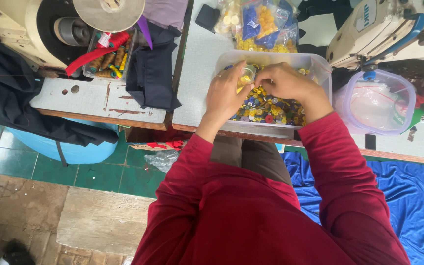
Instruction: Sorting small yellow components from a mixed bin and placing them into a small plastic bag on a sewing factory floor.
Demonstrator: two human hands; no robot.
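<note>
Far left there's a small tray of thread spools, then dark folded fabric; the left hand has fingers curled round a small clear bag held over the clear tub of mixed buttons; the right hand pinches the bag's other edge, fingers together; a lidded round container sits just right.

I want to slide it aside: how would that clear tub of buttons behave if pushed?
The tub probably slides flat rather than tipping, being low and wide. Its thin clear walls may flex. The loose buttons likely shift and rattle.
</note>
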